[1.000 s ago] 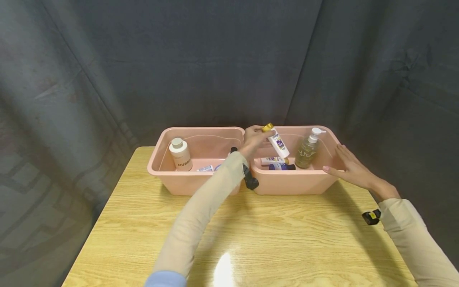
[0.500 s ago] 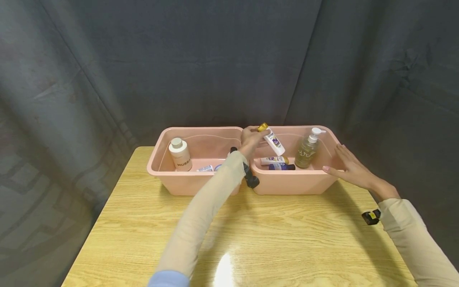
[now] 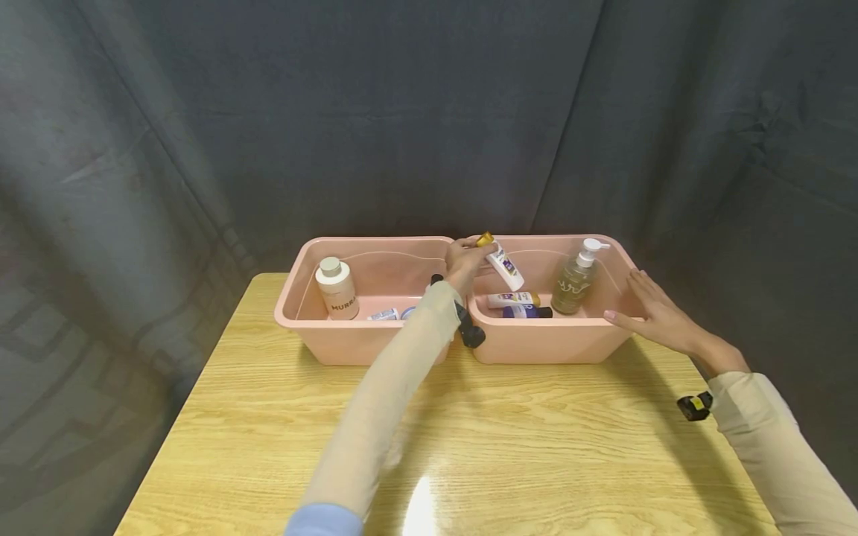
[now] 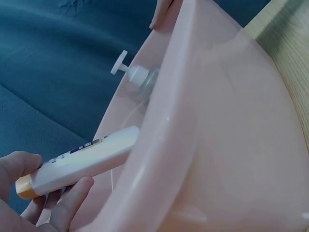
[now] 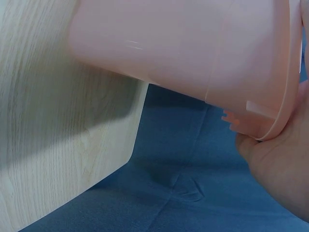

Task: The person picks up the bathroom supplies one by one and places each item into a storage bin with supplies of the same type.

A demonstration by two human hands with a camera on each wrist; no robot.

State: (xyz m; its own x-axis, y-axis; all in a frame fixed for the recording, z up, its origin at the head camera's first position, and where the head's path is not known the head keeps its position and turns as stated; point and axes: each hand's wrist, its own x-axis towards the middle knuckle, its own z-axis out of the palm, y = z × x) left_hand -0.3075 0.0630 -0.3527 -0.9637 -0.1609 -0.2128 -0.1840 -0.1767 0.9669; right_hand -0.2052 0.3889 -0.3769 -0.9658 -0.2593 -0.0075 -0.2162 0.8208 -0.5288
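Observation:
My left hand [image 3: 464,262] pinches a white bottle [image 3: 507,271] near its gold cap, over the left end of the right pink bin [image 3: 543,344]. The bottle slants down, base toward the bin's inside; in the left wrist view thumb and fingers hold it from both sides. Below it in the bin lie a similar white bottle [image 3: 509,299] with a gold cap and a blue bottle [image 3: 523,312] with a dark cap. A clear pump bottle [image 3: 573,286] stands to their right. My right hand [image 3: 660,316] rests on this bin's right rim, fingers extended.
The left pink bin [image 3: 369,344] stands beside the right one. In it are a white bottle [image 3: 337,290] standing upright, a small tube [image 3: 383,315] and other items partly hidden by my left sleeve. A grey curtain [image 3: 375,134] hangs behind the wooden table [image 3: 536,447].
My left hand has moved a little to the left with the white bottle, whose base has shifted left too. The right hand stays at the rim.

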